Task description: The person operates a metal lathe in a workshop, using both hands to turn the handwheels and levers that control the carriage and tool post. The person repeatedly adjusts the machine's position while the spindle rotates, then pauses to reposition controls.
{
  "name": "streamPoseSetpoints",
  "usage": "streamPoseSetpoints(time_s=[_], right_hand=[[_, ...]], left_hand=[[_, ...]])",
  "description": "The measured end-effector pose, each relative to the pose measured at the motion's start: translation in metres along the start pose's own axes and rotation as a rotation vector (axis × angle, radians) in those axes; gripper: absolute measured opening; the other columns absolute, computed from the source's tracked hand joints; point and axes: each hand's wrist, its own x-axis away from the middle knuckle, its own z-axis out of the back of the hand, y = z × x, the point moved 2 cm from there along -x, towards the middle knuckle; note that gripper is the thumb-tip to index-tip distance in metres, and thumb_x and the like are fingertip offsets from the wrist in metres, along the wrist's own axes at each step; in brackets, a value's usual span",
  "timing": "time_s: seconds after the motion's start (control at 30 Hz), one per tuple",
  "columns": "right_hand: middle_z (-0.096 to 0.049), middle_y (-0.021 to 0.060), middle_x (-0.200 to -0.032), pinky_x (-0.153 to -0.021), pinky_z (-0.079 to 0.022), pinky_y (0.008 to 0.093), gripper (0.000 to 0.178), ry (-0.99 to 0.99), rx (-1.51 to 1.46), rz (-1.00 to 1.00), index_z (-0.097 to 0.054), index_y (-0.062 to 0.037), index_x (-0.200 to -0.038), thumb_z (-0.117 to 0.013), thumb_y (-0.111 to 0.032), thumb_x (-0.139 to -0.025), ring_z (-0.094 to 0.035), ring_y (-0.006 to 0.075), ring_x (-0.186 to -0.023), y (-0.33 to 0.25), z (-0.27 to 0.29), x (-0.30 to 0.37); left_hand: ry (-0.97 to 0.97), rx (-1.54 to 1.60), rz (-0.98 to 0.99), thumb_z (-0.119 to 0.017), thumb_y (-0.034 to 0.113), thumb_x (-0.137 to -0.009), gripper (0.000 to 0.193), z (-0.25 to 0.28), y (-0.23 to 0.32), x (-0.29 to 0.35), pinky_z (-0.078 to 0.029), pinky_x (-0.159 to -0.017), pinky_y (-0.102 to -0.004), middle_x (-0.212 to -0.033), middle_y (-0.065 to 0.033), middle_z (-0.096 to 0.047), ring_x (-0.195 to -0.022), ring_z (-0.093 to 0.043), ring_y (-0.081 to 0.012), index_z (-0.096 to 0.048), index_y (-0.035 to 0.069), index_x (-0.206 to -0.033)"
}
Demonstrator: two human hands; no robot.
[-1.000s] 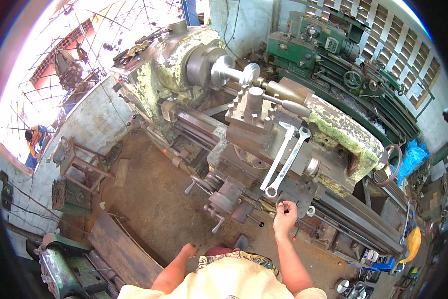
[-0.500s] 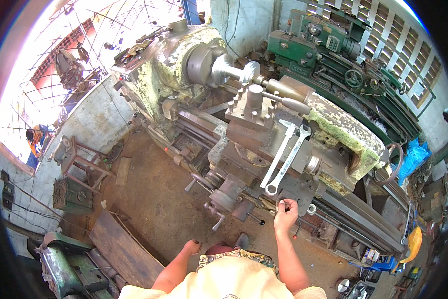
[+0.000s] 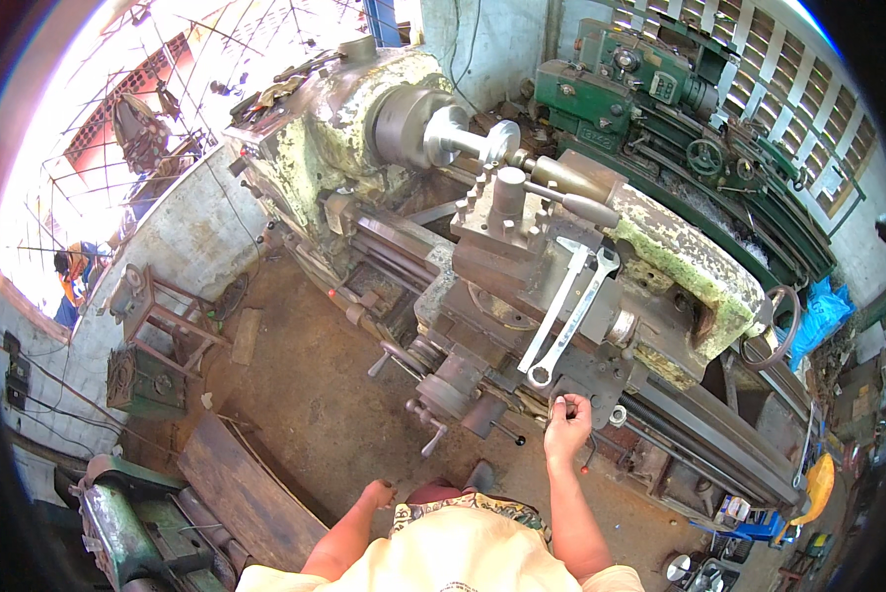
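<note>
My right hand point(image 3: 567, 430) is closed at the front edge of the lathe's carriage point(image 3: 593, 387), thumb and fingers pinched together. Whatever the fingers may hold is hidden. Just beyond it, a caliper point(image 3: 555, 304) and a combination wrench point(image 3: 573, 318) lie side by side across the carriage. By my waist, my left hand point(image 3: 378, 493) hangs with its fingers curled in; its palm is hidden. Farther off, a shiny flanged metal workpiece point(image 3: 471, 144) sits between the lathe chuck point(image 3: 404, 126) and the tailstock point(image 3: 650, 225). The tool post point(image 3: 507, 202) with its long handle stands near it.
Crank handles point(image 3: 429, 426) stick out from the carriage toward me. A green lathe point(image 3: 650, 109) stands behind at the right, with a blue plastic bag point(image 3: 820, 318) near it. A wooden board point(image 3: 246, 483) and a green machine point(image 3: 137, 528) are at the lower left.
The view has shifted slightly, so the lathe appears a little farther right. Both hands keep nearly the same place and shape. The caliper and wrench still lie on the carriage.
</note>
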Motion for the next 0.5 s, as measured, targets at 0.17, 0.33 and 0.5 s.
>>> streamPoseSetpoints(time_s=[0.17,0.33,0.5], right_hand=[[-0.051,-0.0035,-0.067,-0.053,-0.037,0.0231,0.005,-0.005,0.021,-0.012,-0.059,-0.0027,-0.092,-0.064,-0.003,-0.091,-0.045,0.0055,-0.058,-0.004,0.001,0.001],[-0.052,-0.0035,-0.067,-0.054,-0.037,0.0230,0.005,-0.011,0.044,-0.009,-0.059,-0.0026,-0.093,-0.064,-0.003,-0.091,-0.045,0.0056,-0.058,-0.005,0.001,0.001],[-0.053,-0.0032,-0.068,-0.054,-0.037,0.0227,0.005,-0.015,0.020,-0.012,-0.058,-0.0022,-0.093,-0.063,-0.003,-0.091,-0.045,0.0054,-0.059,0.001,0.000,0.000]], left_hand=[[0.046,0.018,-0.053,-0.062,0.024,-0.090,0.044,0.001,0.004,-0.009,-0.055,-0.059,-0.0327,-0.087,-0.0097,-0.073,-0.068,-0.070,-0.0198,-0.061,0.000,-0.127],[0.083,0.156,-0.104,-0.062,0.024,-0.091,0.040,0.005,0.020,-0.005,-0.054,-0.058,-0.0323,-0.084,-0.0096,-0.072,-0.065,-0.068,-0.0182,-0.063,-0.001,-0.122],[0.226,0.417,-0.315,-0.059,0.020,-0.096,0.029,0.017,0.068,0.019,-0.052,-0.056,-0.0317,-0.082,-0.0093,-0.071,-0.062,-0.065,-0.0171,-0.065,0.000,-0.115]])
